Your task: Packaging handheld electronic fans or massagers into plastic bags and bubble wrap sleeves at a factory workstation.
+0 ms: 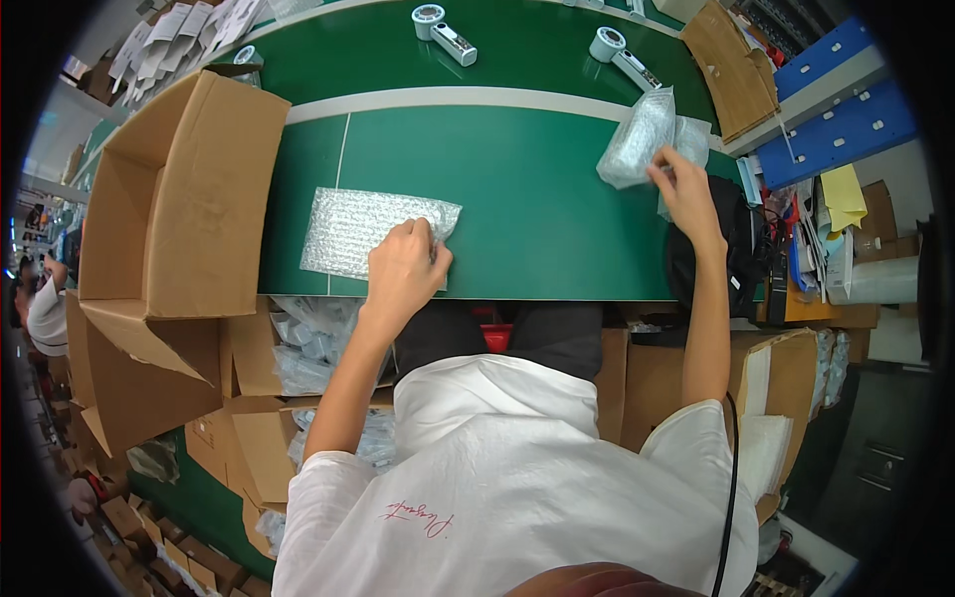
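A flat, clear bubble-wrap bag (343, 234) lies on the green table in front of me, left of the middle. My left hand (406, 261) is closed over its right end, the fingers bent and pinching the film. Farther off to the right, my right hand (686, 199) has its thumb and fingertips together at the lower right edge of a bubble-wrapped package (637, 139). What lies inside that wrap cannot be made out. Another piece of bubble wrap (692, 141) shows just behind my right fingers.
Two white-and-grey handheld devices with round heads (429, 18) (609, 45) lie beyond the pale strip. A tall open cardboard box (214, 199) stands at the left table edge. A black bag (731, 239) sits by my right forearm. Cartons with wrapped items (303, 343) are below the table.
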A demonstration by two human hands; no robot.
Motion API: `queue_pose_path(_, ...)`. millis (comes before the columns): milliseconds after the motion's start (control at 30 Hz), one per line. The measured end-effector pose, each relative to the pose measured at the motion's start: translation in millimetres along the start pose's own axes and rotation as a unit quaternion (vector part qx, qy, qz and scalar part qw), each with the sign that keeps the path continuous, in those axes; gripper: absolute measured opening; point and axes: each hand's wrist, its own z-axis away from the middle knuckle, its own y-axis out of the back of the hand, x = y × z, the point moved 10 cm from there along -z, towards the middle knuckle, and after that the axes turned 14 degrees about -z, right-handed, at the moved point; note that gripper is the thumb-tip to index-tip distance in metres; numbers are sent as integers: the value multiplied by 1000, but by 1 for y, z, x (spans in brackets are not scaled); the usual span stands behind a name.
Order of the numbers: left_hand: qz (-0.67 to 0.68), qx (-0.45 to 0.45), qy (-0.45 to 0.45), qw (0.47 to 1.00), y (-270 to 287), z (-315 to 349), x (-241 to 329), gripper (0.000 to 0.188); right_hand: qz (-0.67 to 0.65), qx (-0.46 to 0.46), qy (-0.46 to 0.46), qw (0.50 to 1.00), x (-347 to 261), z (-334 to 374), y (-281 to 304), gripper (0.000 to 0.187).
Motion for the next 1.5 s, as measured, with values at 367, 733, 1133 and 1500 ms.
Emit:
queue_pose_path(367, 490, -168, 97, 850, -12, 6, -20, 11, -222, -66, 34, 972, -5, -92, 9, 31)
queue_pose_path(733, 131, 29, 247, 960, 54, 19, -120, 20, 264, -4, -205, 942, 185, -199, 7, 36)
queue_pose_path(1133, 40, 21, 33, 998, 0, -41, 39, 27, -172, 128, 97, 972, -53, -46, -10, 40)
queue_pose_path(1500, 178, -58, 34, 982, -34, -42, 17, 18, -430, 71, -56, 898, -18, 85, -141, 41)
